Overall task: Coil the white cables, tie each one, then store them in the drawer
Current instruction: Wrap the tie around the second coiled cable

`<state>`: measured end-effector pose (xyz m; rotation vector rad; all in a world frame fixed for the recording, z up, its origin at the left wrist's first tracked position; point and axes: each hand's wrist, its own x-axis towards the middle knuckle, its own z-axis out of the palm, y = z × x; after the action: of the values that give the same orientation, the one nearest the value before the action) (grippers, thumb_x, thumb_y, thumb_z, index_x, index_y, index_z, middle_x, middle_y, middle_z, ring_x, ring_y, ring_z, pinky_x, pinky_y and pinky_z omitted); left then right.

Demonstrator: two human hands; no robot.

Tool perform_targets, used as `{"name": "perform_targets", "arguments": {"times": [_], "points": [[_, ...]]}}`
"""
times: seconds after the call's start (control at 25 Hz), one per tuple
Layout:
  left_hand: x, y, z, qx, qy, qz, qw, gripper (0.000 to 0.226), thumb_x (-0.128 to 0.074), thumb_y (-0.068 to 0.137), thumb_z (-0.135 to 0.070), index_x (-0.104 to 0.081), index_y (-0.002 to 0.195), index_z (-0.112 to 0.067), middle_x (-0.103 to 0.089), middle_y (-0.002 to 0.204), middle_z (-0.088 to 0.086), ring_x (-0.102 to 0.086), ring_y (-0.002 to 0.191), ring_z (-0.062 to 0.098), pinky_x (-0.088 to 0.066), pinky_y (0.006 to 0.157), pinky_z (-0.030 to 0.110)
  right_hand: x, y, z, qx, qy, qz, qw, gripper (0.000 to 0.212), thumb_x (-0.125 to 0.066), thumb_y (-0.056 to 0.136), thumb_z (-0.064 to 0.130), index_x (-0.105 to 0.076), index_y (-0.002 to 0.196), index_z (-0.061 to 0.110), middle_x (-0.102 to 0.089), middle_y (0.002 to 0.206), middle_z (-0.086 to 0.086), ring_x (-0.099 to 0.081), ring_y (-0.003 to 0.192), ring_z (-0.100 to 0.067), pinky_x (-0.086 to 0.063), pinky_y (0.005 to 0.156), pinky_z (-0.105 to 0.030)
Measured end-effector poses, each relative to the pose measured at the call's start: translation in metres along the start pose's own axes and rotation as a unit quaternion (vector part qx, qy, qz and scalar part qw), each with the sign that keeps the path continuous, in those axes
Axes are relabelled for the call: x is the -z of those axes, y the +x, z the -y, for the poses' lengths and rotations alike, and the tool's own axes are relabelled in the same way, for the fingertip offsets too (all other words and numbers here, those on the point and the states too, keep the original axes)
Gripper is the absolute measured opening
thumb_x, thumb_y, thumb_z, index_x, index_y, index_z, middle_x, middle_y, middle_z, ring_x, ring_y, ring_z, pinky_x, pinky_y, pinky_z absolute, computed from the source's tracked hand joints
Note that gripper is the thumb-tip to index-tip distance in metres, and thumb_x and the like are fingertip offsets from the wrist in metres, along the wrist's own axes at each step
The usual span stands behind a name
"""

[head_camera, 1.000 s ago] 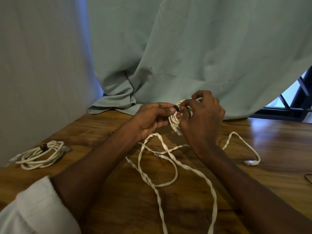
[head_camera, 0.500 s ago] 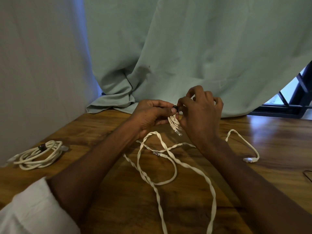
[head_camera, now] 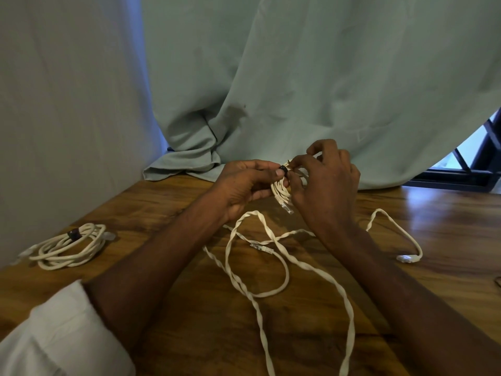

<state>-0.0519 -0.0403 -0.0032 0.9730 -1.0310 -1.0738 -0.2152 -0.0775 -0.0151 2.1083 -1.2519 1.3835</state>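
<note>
Above the middle of the wooden table, both hands hold a small coil of white cable with its clear plug hanging down. My left hand grips the coil, and its thumb presses a black tie wrapped round the top. My right hand pinches the coil and the tie from the right. A coiled white cable with a dark tie lies at the left. Loose white cables sprawl across the table below my hands. No drawer is in view.
A pale green curtain hangs behind the table and bunches on its far left corner. A dark window frame shows at the right. A loose plug lies at the right, and a small dark thing sits at the right edge.
Both hands with the small coil have risen slightly and my right fingers have shifted at the tie. The cables on the table have not moved.
</note>
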Motion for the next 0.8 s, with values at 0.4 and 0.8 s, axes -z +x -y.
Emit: {"name": "perform_targets", "arguments": {"times": [0.4, 0.8], "points": [[-0.0065, -0.0049, -0.0028, -0.029, 0.083, -0.017, 0.996, 0.027, -0.077, 0.085, 0.008, -0.073, 0.111, 0.008, -0.077, 0.105, 0.024, -0.077, 0.079, 0.021, -0.063, 0.068, 0.027, 0.0034, 0.0037, -0.0061, 0.075, 0.06, 0.071, 0.993, 0.026, -0.066, 0.096, 0.034, -0.068, 0.105, 0.01, -0.054, 0.119, -0.008, -0.058, 0.08, -0.018, -0.047, 0.065, -0.032], [-0.0055, -0.0057, -0.0027, -0.02, 0.077, -0.031, 0.996, 0.025, -0.079, 0.085, 0.007, -0.075, 0.109, 0.006, -0.079, 0.101, 0.021, -0.079, 0.082, 0.022, -0.062, 0.068, 0.026, 0.0028, 0.0029, -0.0082, 0.055, 0.046, 0.072, 0.995, 0.019, -0.071, 0.095, 0.029, -0.072, 0.106, 0.014, -0.06, 0.124, -0.004, -0.062, 0.085, -0.016, -0.043, 0.065, -0.026]]}}
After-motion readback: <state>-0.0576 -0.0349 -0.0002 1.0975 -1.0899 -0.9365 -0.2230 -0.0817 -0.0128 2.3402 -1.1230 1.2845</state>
